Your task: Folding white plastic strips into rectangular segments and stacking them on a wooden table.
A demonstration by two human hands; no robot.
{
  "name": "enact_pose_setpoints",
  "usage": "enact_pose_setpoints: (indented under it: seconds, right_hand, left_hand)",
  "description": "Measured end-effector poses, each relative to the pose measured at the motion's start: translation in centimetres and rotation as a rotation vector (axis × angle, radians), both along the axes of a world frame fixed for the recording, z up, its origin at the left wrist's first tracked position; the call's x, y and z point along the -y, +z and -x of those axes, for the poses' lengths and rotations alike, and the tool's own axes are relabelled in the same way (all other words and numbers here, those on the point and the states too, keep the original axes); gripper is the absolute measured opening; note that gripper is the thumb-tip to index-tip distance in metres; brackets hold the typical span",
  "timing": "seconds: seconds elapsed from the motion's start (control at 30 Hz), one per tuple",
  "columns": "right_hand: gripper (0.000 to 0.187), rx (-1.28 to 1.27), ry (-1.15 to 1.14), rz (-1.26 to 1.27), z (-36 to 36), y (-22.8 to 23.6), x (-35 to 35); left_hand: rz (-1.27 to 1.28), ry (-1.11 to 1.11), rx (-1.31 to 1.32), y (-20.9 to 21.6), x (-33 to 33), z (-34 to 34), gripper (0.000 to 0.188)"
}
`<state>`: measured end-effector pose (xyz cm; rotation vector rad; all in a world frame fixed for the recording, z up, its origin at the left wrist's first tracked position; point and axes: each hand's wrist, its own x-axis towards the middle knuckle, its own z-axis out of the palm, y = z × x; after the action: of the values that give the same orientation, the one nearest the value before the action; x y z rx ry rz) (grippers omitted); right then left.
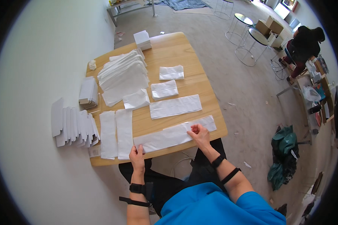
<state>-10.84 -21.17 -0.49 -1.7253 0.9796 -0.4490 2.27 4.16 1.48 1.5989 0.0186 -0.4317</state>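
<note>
A long folded white sheet (pixel 161 138), thin and slightly creased, lies across the near edge of the wooden table. Its left end is pinched between the thumb and fingers of my left hand (pixel 137 157). Farther along, my right hand (pixel 199 135) is closed with curled fingers over the sheet's right part, gripping it at thumb and fingertips. Just beyond lies another folded white strip (pixel 175 106). Two upright strips, an outer one (pixel 108 135) and an inner one (pixel 124 131), lie side by side to the left of my left hand.
On the table (pixel 193 75) are a fanned pile of white sheets (pixel 124 77), small folded packets (pixel 164 89) and a white box stack (pixel 142 39). White cartons (pixel 75 125) stand along the left wall. A person (pixel 306 47) sits far right, near round stools (pixel 257 36).
</note>
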Motion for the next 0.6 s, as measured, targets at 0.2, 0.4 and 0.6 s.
enact_pose_setpoints:
  seconds: [0.2,0.4,0.6]
  right_hand:
    - [0.033,-0.053,0.001,0.086,-0.7,-1.4,0.3]
    - [0.034,0.012,-0.022,0.227,-1.8,-0.8,-0.1]
    - [0.032,-0.031,-0.032,0.220,-2.1,-0.7,-0.2]
  left_hand:
    - [-0.237,-0.026,0.082,-2.4,0.8,-1.3,0.020]
    - [-0.272,-0.010,0.101,-3.6,0.3,-1.4,0.020]
    - [-0.317,-0.034,0.122,-4.2,0.0,-1.7,0.021]
